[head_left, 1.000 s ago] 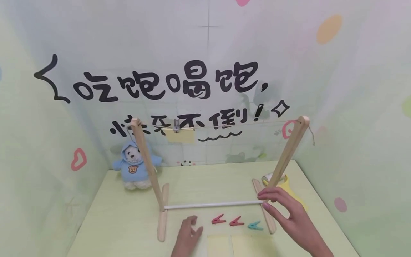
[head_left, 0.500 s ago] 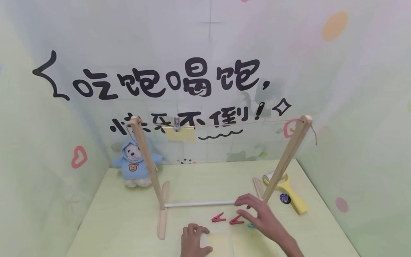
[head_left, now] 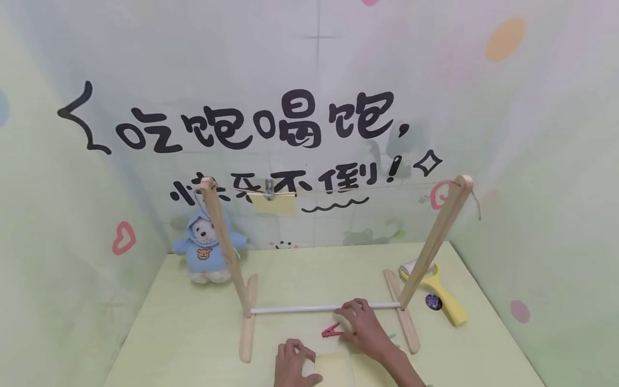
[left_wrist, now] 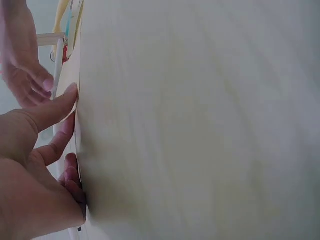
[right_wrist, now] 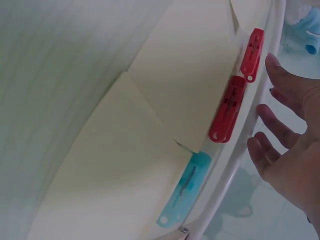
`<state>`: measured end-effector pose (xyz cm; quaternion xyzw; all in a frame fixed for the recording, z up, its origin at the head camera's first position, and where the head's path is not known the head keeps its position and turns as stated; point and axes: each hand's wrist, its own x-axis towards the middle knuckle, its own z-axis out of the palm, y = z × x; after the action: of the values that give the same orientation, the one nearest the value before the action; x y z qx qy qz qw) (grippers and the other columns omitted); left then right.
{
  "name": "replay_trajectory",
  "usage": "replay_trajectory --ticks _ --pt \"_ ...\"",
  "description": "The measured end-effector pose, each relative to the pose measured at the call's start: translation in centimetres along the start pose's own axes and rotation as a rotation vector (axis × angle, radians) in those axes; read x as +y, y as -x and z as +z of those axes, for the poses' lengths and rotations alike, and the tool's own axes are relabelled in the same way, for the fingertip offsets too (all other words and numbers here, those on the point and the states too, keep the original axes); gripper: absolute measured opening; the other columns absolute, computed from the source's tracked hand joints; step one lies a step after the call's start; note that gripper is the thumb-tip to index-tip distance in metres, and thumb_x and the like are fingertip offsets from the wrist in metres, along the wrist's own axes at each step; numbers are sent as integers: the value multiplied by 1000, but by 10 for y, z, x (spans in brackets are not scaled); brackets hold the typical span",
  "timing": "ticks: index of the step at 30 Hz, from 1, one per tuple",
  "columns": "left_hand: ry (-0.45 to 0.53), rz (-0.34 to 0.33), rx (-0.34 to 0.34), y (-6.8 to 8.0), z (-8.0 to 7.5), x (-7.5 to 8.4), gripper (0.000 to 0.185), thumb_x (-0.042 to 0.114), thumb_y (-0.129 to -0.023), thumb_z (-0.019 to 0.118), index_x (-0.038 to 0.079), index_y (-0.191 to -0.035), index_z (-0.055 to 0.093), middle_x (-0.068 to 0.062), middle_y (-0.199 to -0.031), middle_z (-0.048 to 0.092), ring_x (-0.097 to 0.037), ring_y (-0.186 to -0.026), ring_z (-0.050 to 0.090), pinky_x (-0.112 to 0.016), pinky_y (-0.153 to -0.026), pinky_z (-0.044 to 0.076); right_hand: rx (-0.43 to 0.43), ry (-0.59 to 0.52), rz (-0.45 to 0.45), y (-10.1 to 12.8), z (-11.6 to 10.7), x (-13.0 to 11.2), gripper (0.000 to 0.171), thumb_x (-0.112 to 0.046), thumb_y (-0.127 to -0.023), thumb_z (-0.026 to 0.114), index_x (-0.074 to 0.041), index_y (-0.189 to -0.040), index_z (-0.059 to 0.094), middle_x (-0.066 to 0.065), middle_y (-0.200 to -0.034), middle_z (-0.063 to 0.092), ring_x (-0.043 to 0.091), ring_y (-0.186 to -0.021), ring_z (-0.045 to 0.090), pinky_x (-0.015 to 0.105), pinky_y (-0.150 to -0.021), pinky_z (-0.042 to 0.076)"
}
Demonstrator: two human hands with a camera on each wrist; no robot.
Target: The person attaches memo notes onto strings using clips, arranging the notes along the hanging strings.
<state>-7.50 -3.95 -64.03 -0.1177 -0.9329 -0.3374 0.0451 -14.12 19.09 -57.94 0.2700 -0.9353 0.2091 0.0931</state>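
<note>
My left hand [head_left: 302,359] lies at the left edge of a yellow paper sheet [head_left: 333,370] near the table's front. In the left wrist view its thumb [left_wrist: 57,105] lies on that edge and the index finger sits beneath, pinching it. My right hand [head_left: 349,322] hovers with straight, spread fingers [right_wrist: 272,127] over the pegs and holds nothing. A red peg [head_left: 331,330] shows beside it. The right wrist view has two red pegs [right_wrist: 251,47] [right_wrist: 227,107] and a teal peg [right_wrist: 184,187] in a row along the white rod [head_left: 290,309].
A wooden stand [head_left: 222,242] straddles the table, and a string across its top carries a clipped yellow sheet [head_left: 273,203]. A toy bear in a blue hoodie [head_left: 207,248] sits at the back left. A yellow lint roller [head_left: 440,298] lies at the right. Walls close in on three sides.
My right hand has moved left from the stand's right post to above the pegs. My left hand has slid right onto the paper's edge and stayed there.
</note>
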Motion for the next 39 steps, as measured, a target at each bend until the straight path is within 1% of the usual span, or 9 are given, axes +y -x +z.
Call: replay_trajectory --ticks 5,9,12,17,22,27,32,37,39 --pt "-34 112 101 2 6 -6 50 74 -82 62 26 -88 71 12 -101 31 -6 -93 28 -24 -73 28 -2 18 -7 4 5 1 58 -27 -66 92 -16 -118 69 5 -118 64 33 -120 50 56 -96 46" --pt "-36 133 146 2 8 -8 63 83 -85 43 25 -86 70 12 -100 30 -4 -92 26 -24 -72 27 26 30 -19 4 9 1 50 -24 -64 93 -17 -109 71 3 -116 65 33 -120 51 56 -97 46" --pt "-28 130 136 2 7 -9 55 77 -86 54 25 -85 70 12 -101 31 -4 -91 26 -24 -72 27 39 43 -11 4 12 1 44 -23 -64 93 -18 -103 72 2 -115 65 32 -120 50 55 -98 45" --pt "-19 146 113 1 7 -15 24 45 -78 78 23 -85 72 10 -101 37 -5 -91 28 -24 -71 30 57 51 -7 5 17 2 37 -20 -66 93 -20 -96 73 2 -114 63 34 -122 49 56 -100 44" --pt "-6 179 144 0 10 -19 16 28 -72 82 22 -84 73 8 -99 42 -3 -88 29 -25 -70 31 133 73 -60 7 22 4 34 -17 -65 93 -20 -90 70 4 -112 63 36 -119 52 55 -98 45" --pt "-33 220 245 0 15 -20 13 24 -71 82 24 -79 72 9 -98 43 -1 -85 29 -24 -68 30 206 43 -102 9 24 10 35 -11 -69 90 -18 -95 68 5 -111 65 37 -116 55 51 -98 44" --pt "-42 252 314 -1 19 -21 14 22 -69 82 25 -76 70 9 -96 44 0 -84 29 -23 -68 28 203 -55 -69 12 18 15 30 -9 -81 83 -13 -107 68 2 -111 67 28 -112 58 44 -94 47" --pt "-27 277 345 -2 22 -25 17 21 -68 83 26 -75 69 9 -96 45 1 -83 30 -23 -67 27 110 -340 0 14 7 14 28 -5 -92 70 -7 -119 63 6 -110 68 24 -102 64 23 -72 57" --pt "1 280 361 -3 21 -25 18 18 -68 83 25 -76 68 8 -95 49 0 -84 33 -23 -68 28 92 -437 8 13 2 13 28 -3 -95 66 -7 -121 60 10 -110 67 27 -99 66 20 -66 58"
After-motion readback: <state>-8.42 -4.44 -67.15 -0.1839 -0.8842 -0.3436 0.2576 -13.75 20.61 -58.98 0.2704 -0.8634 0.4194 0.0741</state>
